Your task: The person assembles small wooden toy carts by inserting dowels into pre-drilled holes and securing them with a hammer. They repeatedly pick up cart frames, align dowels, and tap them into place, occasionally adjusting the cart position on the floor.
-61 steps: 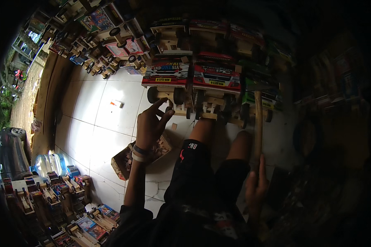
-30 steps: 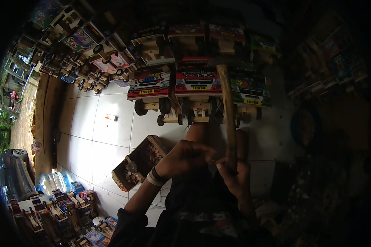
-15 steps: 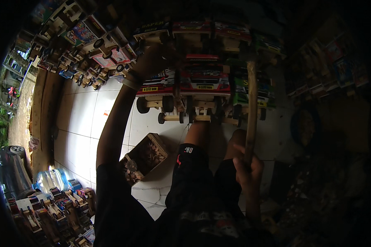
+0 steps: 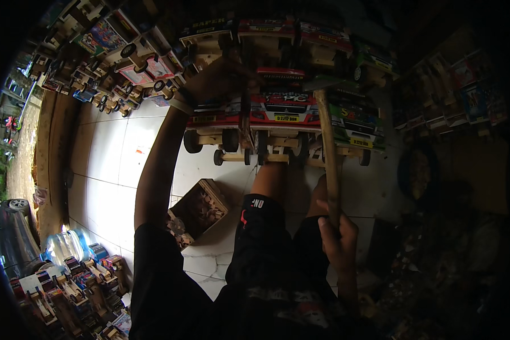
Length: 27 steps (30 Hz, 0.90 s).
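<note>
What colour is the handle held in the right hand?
The handle is tan-brown, clearest in the head view.

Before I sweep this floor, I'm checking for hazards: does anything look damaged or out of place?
Yes: the floor tile on the near side of the open box shows jagged, crack-like lines, unlike the straight joints elsewhere. A small orange scrap lies farther left. The toy trucks by the left hand show no clear damage, in dim light.

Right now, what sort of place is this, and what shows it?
Probably a toy workshop: rows of toy trucks, a box of small wooden-looking pieces, and a wooden-handled tool in the right hand.
</note>
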{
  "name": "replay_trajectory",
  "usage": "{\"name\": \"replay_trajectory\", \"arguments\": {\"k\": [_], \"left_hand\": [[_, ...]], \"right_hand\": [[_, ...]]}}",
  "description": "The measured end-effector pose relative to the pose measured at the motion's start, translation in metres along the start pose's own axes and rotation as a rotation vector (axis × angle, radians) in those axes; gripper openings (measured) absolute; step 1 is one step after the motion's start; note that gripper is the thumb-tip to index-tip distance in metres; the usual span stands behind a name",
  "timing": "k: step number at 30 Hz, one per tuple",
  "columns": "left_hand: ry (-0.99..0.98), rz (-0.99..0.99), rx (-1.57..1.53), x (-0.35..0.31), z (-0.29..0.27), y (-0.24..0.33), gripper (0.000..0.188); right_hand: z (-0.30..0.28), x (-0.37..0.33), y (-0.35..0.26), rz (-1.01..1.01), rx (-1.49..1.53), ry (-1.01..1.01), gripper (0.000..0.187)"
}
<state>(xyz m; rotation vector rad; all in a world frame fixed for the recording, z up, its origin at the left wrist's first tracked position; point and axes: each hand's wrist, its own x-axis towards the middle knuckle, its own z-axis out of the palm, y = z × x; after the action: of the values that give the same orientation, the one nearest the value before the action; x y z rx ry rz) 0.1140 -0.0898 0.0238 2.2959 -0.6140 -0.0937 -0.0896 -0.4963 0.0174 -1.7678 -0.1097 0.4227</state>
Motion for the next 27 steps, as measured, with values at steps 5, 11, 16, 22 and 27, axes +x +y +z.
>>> {"name": "replay_trajectory", "arguments": {"k": [5,11,16,22,27], "left_hand": [[0.019,0.06,-0.017,-0.001,0.0,0.001,0.027],[0.031,0.082,-0.154,-0.003,0.004,0.003,0.028],[0.063,0.105,-0.169,-0.007,0.009,0.0,0.028],[0.094,0.144,-0.083,-0.006,0.012,-0.008,0.029],[0.101,0.124,-0.173,-0.004,0.013,-0.011,0.027]], "right_hand": [[0.01,0.009,-0.017,-0.109,-0.271,0.096,0.045],[0.006,0.021,-0.042,-0.204,-0.651,-0.053,0.052],[0.005,0.027,-0.05,-0.402,-0.622,0.02,0.053],[0.005,0.02,-0.047,-0.438,-0.661,0.033,0.052],[0.004,0.029,-0.044,-0.215,-0.636,0.019,0.053]]}}
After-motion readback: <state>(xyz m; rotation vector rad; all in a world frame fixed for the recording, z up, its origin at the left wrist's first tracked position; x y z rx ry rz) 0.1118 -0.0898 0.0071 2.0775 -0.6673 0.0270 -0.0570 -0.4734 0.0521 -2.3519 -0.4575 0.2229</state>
